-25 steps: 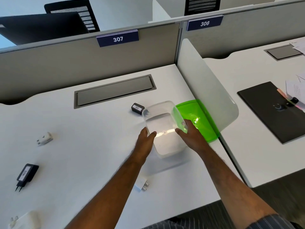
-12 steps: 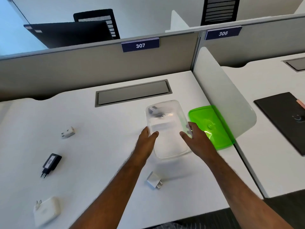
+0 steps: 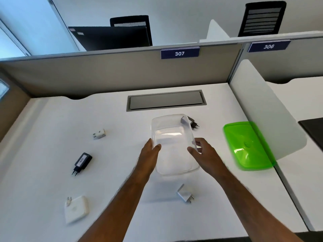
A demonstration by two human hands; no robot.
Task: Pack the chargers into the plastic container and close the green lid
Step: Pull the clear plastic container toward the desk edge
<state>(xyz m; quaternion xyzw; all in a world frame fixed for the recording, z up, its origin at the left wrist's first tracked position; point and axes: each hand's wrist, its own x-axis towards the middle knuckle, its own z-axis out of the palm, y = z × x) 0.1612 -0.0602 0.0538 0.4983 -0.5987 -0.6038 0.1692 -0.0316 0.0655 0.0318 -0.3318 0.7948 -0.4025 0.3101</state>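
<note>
A clear plastic container (image 3: pixel 174 154) stands upright on the white desk (image 3: pixel 122 154) with nothing inside it. My left hand (image 3: pixel 150 153) holds its left rim, thumb over the edge. My right hand (image 3: pixel 203 152) holds the right rim the same way, its fingers slightly blurred. The green lid (image 3: pixel 248 145) lies flat to the right, apart from the container. Chargers lie loose around it: a black one (image 3: pixel 193 123) behind the far right corner, a small white one (image 3: pixel 185 194) in front, a small white one (image 3: pixel 99 133), a labelled black one (image 3: pixel 82 161) and a large white one (image 3: pixel 76 208) to the left.
A grey cable hatch (image 3: pixel 166 100) is set into the desk behind the container. A white curved divider (image 3: pixel 262 110) stands right of the lid, and grey partition walls (image 3: pixel 122 75) close off the back. The desk's front edge runs just below my forearms.
Both hands have slid the container left, away from the green lid. The black charger formerly at its far left now shows behind its far right corner. The view has shifted left.
</note>
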